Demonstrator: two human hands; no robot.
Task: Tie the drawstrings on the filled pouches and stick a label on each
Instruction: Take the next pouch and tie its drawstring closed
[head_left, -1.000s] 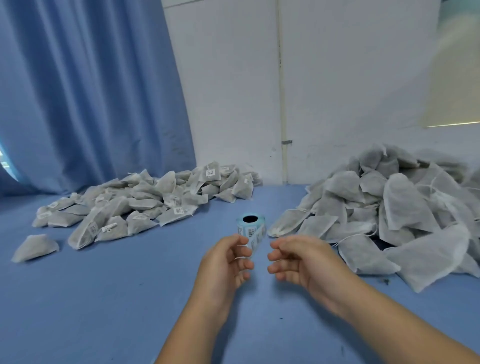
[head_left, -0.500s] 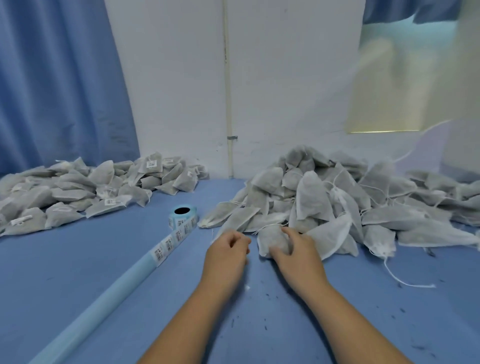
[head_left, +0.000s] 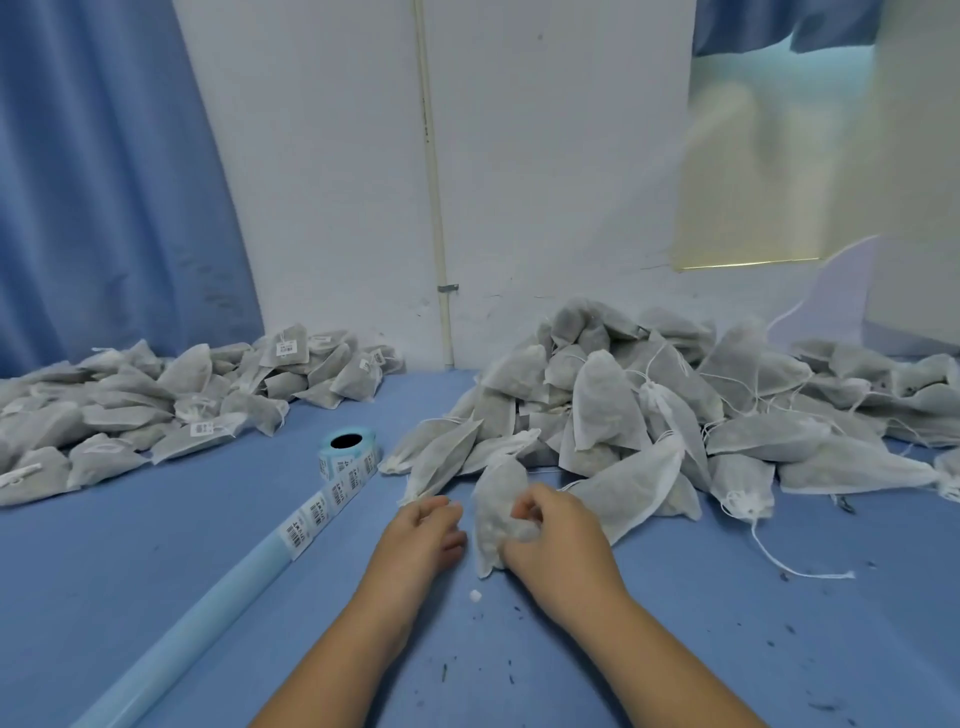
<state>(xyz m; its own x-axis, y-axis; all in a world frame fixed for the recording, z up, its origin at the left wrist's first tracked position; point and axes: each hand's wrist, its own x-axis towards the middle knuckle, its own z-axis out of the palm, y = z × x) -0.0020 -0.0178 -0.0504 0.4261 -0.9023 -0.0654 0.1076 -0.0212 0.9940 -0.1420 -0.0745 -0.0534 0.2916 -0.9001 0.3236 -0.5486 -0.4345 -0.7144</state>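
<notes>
My right hand (head_left: 558, 540) grips a filled white mesh pouch (head_left: 494, 506) at the front of the big heap of untied pouches (head_left: 675, 415), fingers curled round its lower part. My left hand (head_left: 421, 538) sits just left of that pouch with fingers loosely curled; I cannot tell if it pinches a string. A blue label roll (head_left: 347, 453) stands to the left, its strip of barcode labels (head_left: 322, 506) trailing toward me across the blue table (head_left: 156, 530).
A second heap of labelled pouches (head_left: 171, 400) lies at the left back by the blue curtain (head_left: 104, 182). A loose drawstring (head_left: 789, 564) trails on the table at right. A small white scrap (head_left: 475, 595) and dark crumbs lie near my wrists.
The view swung right from the label roll to the untied heap. My right hand took hold of a pouch and has drawn it toward me; my left hand followed beside it.
</notes>
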